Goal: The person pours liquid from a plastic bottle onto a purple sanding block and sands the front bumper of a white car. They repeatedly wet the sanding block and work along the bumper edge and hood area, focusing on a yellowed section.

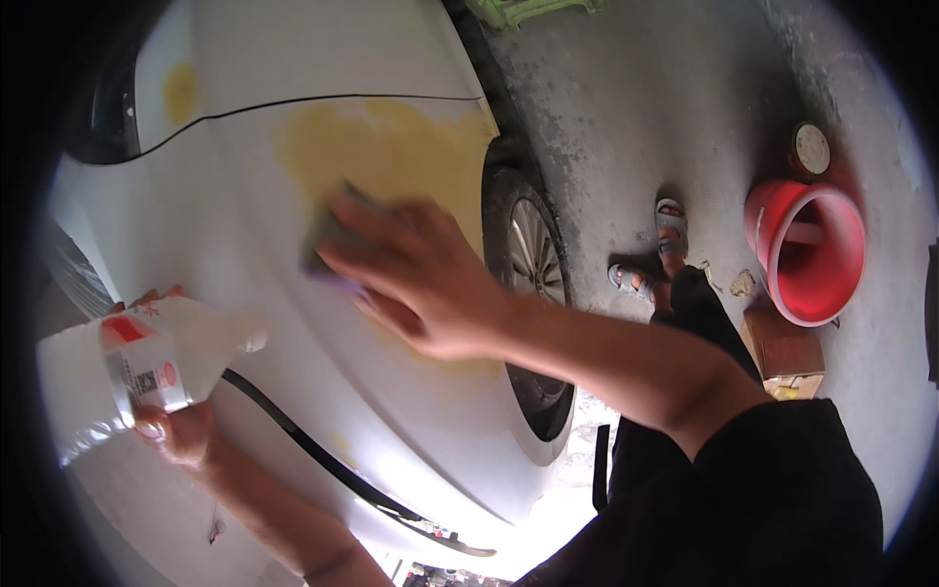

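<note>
My right hand grips a dark, blurred block, probably a sanding block, with a purple edge. It presses flat on a silver-white car's front fender, at the lower left border of a yellow-tan filler patch. My left hand holds a clear plastic bottle above the bonnet side. The bottle lies tilted on its side, its neck pointing towards the fender, and carries a red and white printed label. Whitish contents show through it; whether the neck is capped is unclear.
The front wheel sits below the fender. Another filler spot marks the door beyond the panel seam. On the concrete floor stand a red bucket, a cardboard box and a round-topped can. A green plastic object lies at the top edge.
</note>
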A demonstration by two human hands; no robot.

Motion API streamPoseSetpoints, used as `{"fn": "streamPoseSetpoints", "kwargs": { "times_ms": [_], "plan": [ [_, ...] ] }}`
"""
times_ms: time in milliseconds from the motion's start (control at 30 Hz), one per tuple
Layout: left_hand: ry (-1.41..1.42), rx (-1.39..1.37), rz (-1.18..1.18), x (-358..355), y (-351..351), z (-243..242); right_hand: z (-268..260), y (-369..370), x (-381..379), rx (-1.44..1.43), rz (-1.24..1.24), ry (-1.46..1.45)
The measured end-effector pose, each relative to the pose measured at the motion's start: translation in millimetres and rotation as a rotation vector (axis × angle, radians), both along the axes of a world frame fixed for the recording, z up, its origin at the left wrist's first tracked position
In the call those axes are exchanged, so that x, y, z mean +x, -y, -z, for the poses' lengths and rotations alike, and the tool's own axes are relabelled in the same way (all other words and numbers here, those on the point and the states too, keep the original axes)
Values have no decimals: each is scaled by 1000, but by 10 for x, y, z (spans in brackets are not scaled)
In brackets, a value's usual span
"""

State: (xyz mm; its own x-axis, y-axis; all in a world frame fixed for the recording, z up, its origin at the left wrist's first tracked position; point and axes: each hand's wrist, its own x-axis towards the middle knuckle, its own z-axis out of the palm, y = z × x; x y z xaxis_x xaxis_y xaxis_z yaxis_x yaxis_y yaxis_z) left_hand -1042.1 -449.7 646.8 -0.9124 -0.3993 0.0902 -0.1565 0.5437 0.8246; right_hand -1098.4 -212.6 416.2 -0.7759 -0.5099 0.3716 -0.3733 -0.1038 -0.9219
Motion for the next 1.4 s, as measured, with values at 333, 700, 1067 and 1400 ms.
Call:
{"fn": "streamPoseSetpoints", "kwargs": {
  "times_ms": [333,700,1067,1400],
  "plan": [
    [52,-29,37,-53,24,-66,108,-997,1141,7,-205,25],
    [73,-53,90,-108,50,-130,212,-544,527,53,-40,44],
    [97,-42,102,-120,30,-162,-167,-147,143,71,52,36],
    [54,-15,79,-74,37,-133,-213,-545,661,133,-79,40]
  ]
}}
